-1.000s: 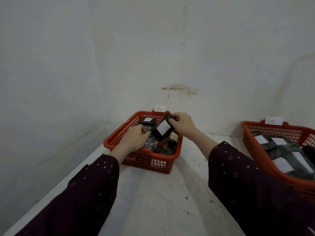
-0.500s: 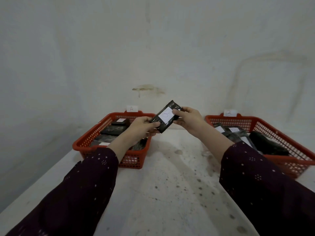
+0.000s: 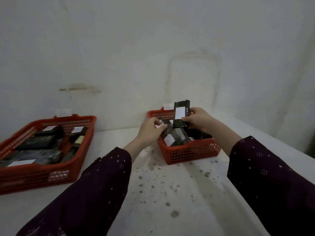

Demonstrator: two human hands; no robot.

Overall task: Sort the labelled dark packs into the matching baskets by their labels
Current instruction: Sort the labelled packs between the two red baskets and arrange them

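**Sorting, in progress.** My right hand pinches a dark rectangular pack with a white label, held upright over the right red plastic mesh basket on the white speckled surface. My left hand curls at a second pack inside; whether that grip pinches it I cannot tell. Many packs fill the left red basket, so sorting looks part done.
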